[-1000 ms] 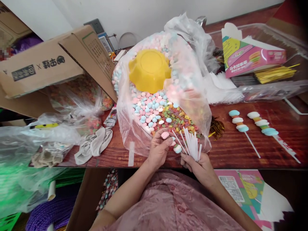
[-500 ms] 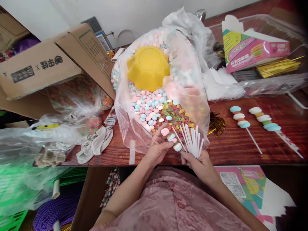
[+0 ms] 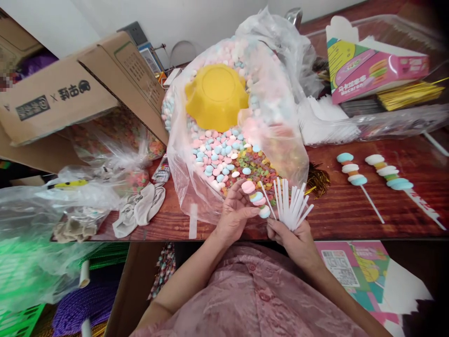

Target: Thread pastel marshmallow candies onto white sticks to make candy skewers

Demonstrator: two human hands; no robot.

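Candies threaded on a white stick (image 3: 257,199) sit between my two hands at the near tabletop (image 3: 351,210) edge, pink piece on top, pale blue ones below. My left hand (image 3: 233,216) has its grip pinched on the top of that stack, thumb and fingertips pressed around the pink candy; how many pieces are on the stick I cannot count, since my fingers cover part of it. My right hand (image 3: 293,236) is closed on a bundle of white sticks (image 3: 291,208) that fans upward, and the lower end of the loaded stick disappears into the same fist, so I cannot tell exactly where it is held. Both forearms come up from the bottom of the view over a pink shirt, wrists close together, palms turned inward.

Just beyond my hands the open plastic bag (image 3: 196,187) spills pastel candies and coloured rings (image 3: 252,171), with a yellow bowl (image 3: 215,96) upside down on the heap. To the right lie two finished candy sticks (image 3: 372,175) on bare wood with free room around them. A cardboard box (image 3: 70,98) crowds the left side, cut off by the frame
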